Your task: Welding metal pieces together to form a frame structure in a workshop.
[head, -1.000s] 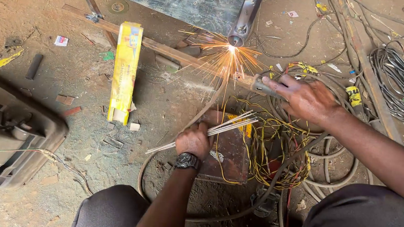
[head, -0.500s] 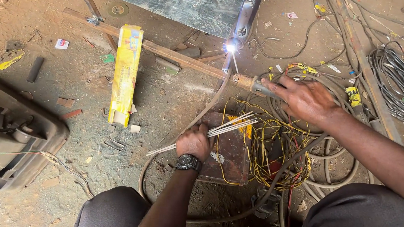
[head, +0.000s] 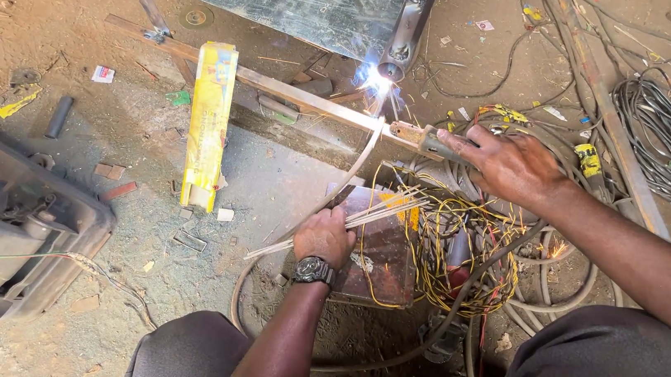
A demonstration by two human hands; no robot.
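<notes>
A person's right hand (head: 513, 161) is gripping a welding holder (head: 420, 137), its rod burning at a bright arc (head: 376, 79) on the round foot (head: 400, 50) of a grey metal frame at twelve o'clock. The left hand (head: 326, 236), fingers closed, is clutching a bundle of thin rods (head: 366, 212) at the centre. With no shield showing, sparks may be threatening bare skin and the tangled yellow wires (head: 446, 242) at four o'clock.

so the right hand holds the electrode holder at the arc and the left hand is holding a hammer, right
Not quite. The left hand holds a bundle of thin welding rods, not a hammer, as the head view shows. The rest stands: the right hand holds the electrode holder, with the arc bright at the metal tube.
</notes>
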